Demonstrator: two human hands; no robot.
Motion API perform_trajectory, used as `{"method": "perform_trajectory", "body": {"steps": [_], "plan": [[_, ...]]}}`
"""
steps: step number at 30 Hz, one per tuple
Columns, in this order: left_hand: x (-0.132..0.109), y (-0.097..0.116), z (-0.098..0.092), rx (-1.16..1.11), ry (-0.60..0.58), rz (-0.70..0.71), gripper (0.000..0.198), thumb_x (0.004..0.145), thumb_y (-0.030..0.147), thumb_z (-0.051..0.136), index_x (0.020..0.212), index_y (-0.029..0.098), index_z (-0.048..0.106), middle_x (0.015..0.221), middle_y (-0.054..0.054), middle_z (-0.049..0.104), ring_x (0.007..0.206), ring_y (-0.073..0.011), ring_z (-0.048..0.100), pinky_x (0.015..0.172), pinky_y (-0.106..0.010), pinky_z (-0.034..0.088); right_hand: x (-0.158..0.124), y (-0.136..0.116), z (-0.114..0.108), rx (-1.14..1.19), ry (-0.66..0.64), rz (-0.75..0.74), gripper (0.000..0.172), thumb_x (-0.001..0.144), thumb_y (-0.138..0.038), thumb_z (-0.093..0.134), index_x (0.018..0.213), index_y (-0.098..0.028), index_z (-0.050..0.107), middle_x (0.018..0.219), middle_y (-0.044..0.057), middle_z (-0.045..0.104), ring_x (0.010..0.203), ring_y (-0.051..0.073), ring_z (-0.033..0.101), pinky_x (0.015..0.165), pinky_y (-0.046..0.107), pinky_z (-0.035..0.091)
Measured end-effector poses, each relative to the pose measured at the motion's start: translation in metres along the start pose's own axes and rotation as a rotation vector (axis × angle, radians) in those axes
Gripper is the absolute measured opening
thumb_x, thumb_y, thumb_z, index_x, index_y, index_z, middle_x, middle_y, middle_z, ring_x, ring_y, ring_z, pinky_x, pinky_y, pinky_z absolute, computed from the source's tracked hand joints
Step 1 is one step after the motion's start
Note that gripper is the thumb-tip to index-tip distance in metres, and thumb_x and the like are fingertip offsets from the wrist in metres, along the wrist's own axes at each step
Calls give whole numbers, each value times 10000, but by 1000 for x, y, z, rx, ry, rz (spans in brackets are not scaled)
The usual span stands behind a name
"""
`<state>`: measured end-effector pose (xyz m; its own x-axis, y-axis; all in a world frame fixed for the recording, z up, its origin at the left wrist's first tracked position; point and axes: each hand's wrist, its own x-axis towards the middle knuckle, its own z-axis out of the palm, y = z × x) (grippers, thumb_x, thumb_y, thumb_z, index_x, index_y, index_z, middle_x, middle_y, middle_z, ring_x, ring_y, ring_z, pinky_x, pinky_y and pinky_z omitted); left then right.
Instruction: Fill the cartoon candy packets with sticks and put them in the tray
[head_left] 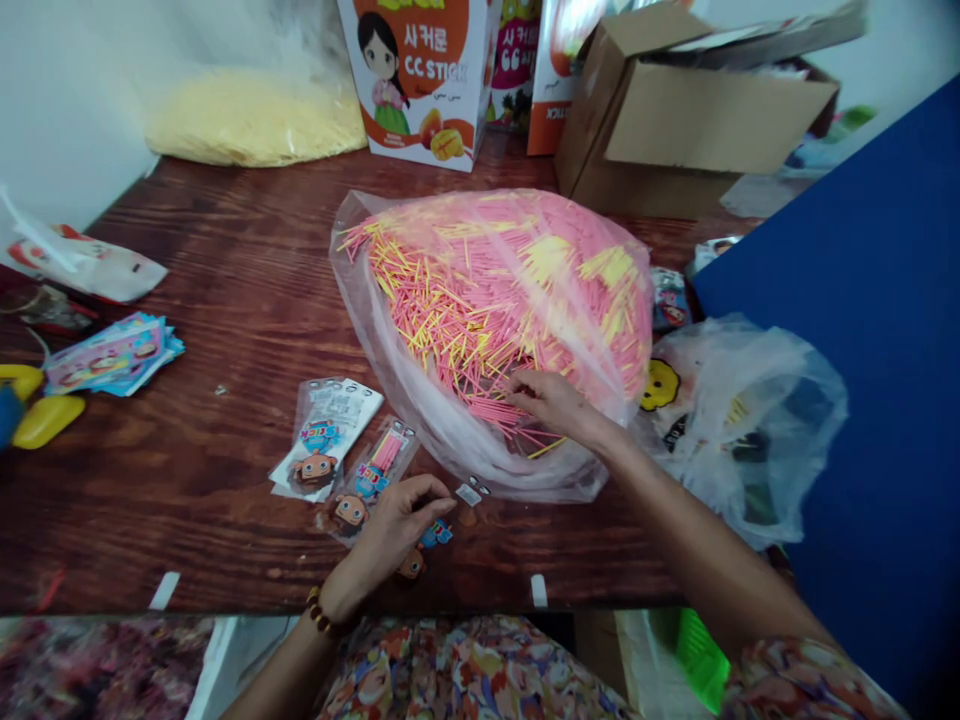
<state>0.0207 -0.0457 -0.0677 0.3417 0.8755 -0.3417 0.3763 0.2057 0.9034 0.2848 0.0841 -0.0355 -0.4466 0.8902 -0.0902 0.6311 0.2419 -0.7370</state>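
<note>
My bare right hand [559, 402] is inside the mouth of a large, clear plastic bag [487, 468], palm down, wrist low, fingers curled over a loose row of thin pink sticks [491, 410]. Thumb and fingertips are drawn near one another, but I cannot tell whether any stick is pinched between them. My forearm slants in from the lower right.

My left hand [401, 515], with a brown beaded bracelet [319, 610] at its wrist, hovers or rests over a small clear pouch printed with a blue logo [435, 534]; thumb and forefinger curve close together near its top, and whether they grip it I cannot tell. Its contents are mostly hidden under my fingers.

Just beside that hand lies a clear monkey-printed pouch with pink sticks inside [386, 452], the only one I can see loaded. Left of it, a small stack of flat, clear and white pouches [324, 435] shows no sticks, so those look undone. The bag is plump with pink and yellow sticks, so far more seems left than done.

Farther out on the dark red-brown wooden desk [232, 300] sit a stack of blue and pink printed packets [112, 355] and, behind the bag, an open brown cardboard box [697, 120].
</note>
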Motion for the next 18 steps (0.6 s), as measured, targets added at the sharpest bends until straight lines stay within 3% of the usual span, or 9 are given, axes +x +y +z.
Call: {"method": "perform_trajectory", "body": {"steps": [4,8,11,14,18], "plan": [[2,-6,0,-15,20,29,264,879,405,595,769,178,672,749,-12,657,734,-158,583,676,-237,437,-50,-16,-28,357,324,23,126,862,-311,642,831,-189,638,714,-31,590,651,118,540,598,233,410],[4,-3,-1,-9,33,42,263,831,430,624,748,187,676,726,-15,666,710,-173,598,658,-250,456,-122,-16,-71,425,878,71,123,793,-290,731,839,-210,649,734,-34,623,588,101,539,532,227,398],[8,0,-1,-53,1,20,269,799,460,653,796,194,692,775,-28,704,747,-199,639,686,-269,493,-168,1,-102,335,1123,217,155,751,-312,734,837,-201,670,609,-52,589,476,89,470,469,226,361],[9,3,0,-59,-16,5,321,769,507,671,734,187,673,711,-28,678,697,-198,620,647,-268,490,-194,20,-122,201,1091,441,204,729,-361,688,810,-174,679,546,-47,575,429,89,434,442,230,340],[1,13,0,-9,-4,29,318,807,493,646,729,185,653,703,-16,639,697,-178,582,634,-250,462,-203,37,-120,-141,846,682,227,766,-361,584,774,-164,696,548,-12,599,467,123,496,491,250,375]]}}
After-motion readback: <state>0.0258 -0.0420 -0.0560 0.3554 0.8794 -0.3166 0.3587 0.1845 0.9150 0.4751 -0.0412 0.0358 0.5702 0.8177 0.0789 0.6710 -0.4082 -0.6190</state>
